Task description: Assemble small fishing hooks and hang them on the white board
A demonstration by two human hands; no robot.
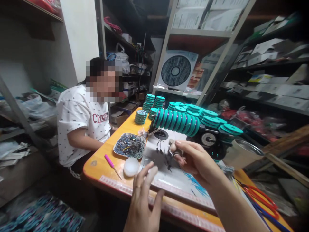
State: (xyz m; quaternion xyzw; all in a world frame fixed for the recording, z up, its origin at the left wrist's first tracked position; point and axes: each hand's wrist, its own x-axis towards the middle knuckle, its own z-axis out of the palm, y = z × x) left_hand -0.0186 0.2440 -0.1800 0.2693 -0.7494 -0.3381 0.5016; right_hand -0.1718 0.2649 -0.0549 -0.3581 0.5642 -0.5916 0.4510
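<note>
L hand (pixel 142 196) grip open, empty, wrist cut off; R hand (pixel 193 159) pinches maybe a small part (pixel 173 147), too blurry.

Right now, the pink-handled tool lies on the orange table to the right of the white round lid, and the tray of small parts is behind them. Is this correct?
Not quite. In the head view the pink-handled tool lies to the left of the white round lid, not the right. It is on the orange table, and the tray of small parts is behind them.
</note>
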